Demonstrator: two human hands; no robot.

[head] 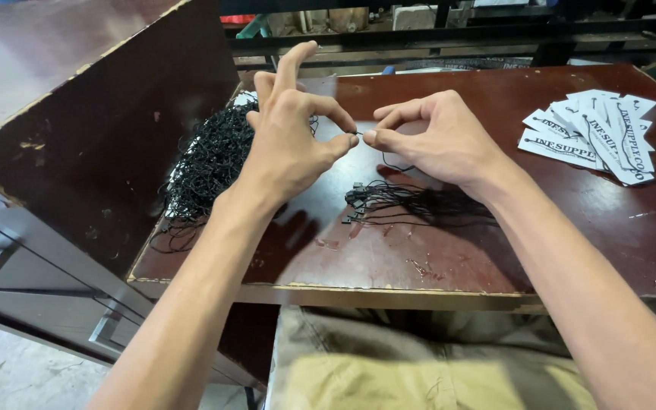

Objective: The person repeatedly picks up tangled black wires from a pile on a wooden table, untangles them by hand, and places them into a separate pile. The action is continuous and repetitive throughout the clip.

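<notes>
Both hands, left hand [291,144] and right hand [434,137], pinch one thin black cord [392,163]; glossy wooden table [389,258].

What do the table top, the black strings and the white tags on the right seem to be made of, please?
Table top: likely wood or board under dark red-brown glossy lacquer; it reflects light and is chipped pale at the front edge.
Black strings: thin cord, matt, probably with small plastic ends.
White tags: apparently stiff printed card, flat and fanned.

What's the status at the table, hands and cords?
Left hand and right hand pinch one thin black cord between fingertips. Sorted cord bundle beneath, loose cord heap left, white tags right. Nothing in the way.
</notes>
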